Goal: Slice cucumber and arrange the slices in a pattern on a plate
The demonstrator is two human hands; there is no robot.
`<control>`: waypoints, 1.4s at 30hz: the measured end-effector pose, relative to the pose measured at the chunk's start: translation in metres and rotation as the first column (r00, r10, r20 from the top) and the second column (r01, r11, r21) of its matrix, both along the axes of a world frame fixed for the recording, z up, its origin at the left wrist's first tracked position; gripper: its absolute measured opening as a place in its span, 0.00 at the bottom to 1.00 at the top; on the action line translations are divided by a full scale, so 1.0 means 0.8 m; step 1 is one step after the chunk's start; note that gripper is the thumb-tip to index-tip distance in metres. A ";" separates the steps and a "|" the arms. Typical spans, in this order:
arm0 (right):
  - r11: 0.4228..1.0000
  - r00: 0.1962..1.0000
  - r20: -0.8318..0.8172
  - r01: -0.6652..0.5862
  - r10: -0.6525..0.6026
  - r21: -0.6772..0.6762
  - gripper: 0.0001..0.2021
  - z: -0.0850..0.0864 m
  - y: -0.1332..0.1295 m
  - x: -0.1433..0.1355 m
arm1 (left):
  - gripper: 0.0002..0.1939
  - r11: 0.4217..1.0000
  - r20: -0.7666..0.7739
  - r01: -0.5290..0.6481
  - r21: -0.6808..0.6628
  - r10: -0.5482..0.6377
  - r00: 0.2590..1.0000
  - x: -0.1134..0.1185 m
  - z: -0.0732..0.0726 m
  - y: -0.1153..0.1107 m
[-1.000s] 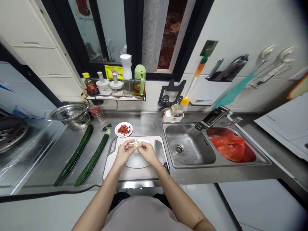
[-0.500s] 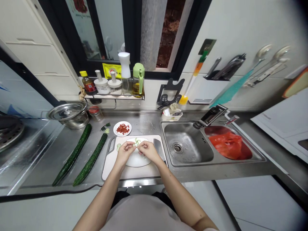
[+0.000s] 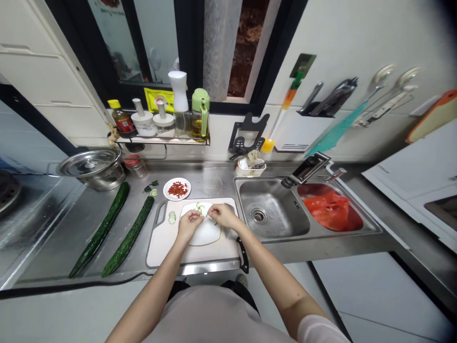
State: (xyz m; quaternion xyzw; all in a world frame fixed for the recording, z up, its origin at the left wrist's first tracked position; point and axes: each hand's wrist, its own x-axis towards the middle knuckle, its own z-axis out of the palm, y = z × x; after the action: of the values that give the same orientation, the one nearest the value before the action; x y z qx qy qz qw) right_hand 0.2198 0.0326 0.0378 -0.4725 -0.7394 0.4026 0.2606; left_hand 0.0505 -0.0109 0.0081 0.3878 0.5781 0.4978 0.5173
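A white plate [image 3: 205, 234] lies on the cutting board [image 3: 160, 247], with a few thin cucumber slices [image 3: 200, 206] near its far edge. Over the plate's left part is my left hand [image 3: 190, 222], its fingers closed on something too small to make out. My right hand [image 3: 220, 215] is just right of it, fingertips pinched together over the plate; what they hold is hidden. More cucumber slices [image 3: 172, 217] rest on the board, left of the plate. A knife [image 3: 243, 255] lies at the board's right edge, its blade partly behind my right forearm.
Two whole cucumbers [image 3: 128, 237] lie left of the board. Behind it stands a small plate of red pieces [image 3: 177, 189]. A lidded steel pot [image 3: 93, 167] is at the back left; the sink [image 3: 274, 209] is on the right.
My hands have moved slightly apart over the plate. The view has shifted, so the counter appears farther left and the knife's handle now shows beside my right forearm.
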 end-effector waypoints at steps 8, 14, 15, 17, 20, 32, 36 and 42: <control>0.996 0.941 0.330 -0.085 0.078 0.007 0.10 0.002 0.023 0.016 | 0.11 0.993 -0.312 0.082 -0.083 -0.104 0.944 0.018 -0.034 0.023; 0.989 0.853 0.508 -0.149 0.122 0.013 0.10 -0.016 0.025 0.018 | 0.08 0.969 -0.506 0.156 -0.191 -0.234 0.830 0.030 -0.039 0.029; 0.986 0.832 0.539 -0.165 0.131 0.014 0.10 -0.021 0.026 0.019 | 0.08 0.965 -0.523 0.163 -0.206 -0.249 0.815 0.031 -0.039 0.029; 0.981 0.798 0.584 -0.194 0.149 0.014 0.10 -0.031 0.029 0.020 | 0.07 0.958 -0.548 0.166 -0.233 -0.270 0.792 0.034 -0.036 0.030; 0.978 0.779 0.607 -0.209 0.159 0.012 0.11 -0.044 0.031 0.021 | 0.06 0.946 -0.592 0.168 -0.276 -0.305 0.746 0.037 -0.032 0.031; 0.974 0.711 0.686 -0.224 0.153 0.015 0.11 -0.052 0.026 0.021 | 0.05 0.936 -0.673 0.181 -0.303 -0.344 0.655 0.043 -0.035 0.032; 0.974 0.693 0.704 -0.228 0.154 0.012 0.10 -0.051 0.025 0.022 | 0.05 0.932 -0.671 0.186 -0.311 -0.354 0.651 0.044 -0.034 0.033; 0.974 0.669 0.729 -0.228 0.147 0.012 0.11 -0.050 0.023 0.020 | 0.05 0.931 -0.694 0.198 -0.307 -0.361 0.623 0.046 -0.033 0.032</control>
State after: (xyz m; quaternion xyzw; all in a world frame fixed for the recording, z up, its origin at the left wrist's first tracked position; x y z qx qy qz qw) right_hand 0.2361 0.0511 -0.0021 -0.5000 -0.8462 0.1701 -0.0707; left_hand 0.0871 0.0149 -0.0183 0.5871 0.7165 0.1496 0.3459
